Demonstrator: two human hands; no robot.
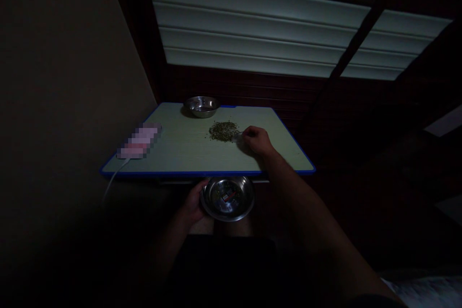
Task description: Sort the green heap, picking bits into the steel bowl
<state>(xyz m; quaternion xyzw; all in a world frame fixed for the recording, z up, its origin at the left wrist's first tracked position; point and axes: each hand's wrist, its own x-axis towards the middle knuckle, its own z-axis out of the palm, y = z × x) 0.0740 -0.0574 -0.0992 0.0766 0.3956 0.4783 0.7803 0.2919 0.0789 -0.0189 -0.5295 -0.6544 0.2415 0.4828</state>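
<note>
A loose heap of small greenish-brown grains, like mung beans [224, 131], is spread on the pale tabletop [180, 154]. At its right edge, my right hand [255, 139] pinches a small pale, shiny utensil [237, 138] that touches the grains; the dim light hides its exact kind. Just below the table's front edge, my left hand [195, 202] grips the left rim of a stainless steel bowl [247, 208]. A dark and reddish label or reflection shows in that bowl's bottom. Behind the grains stands a second steel bowl [202, 107].
On the table's left side lies a phone-like pink object [139, 142], blurred out, with a white cable [114, 178] hanging over the edge. A wall [72, 57] borders the left, and dark wooden panels with pale slats [249, 29] rise behind the blue-edged table.
</note>
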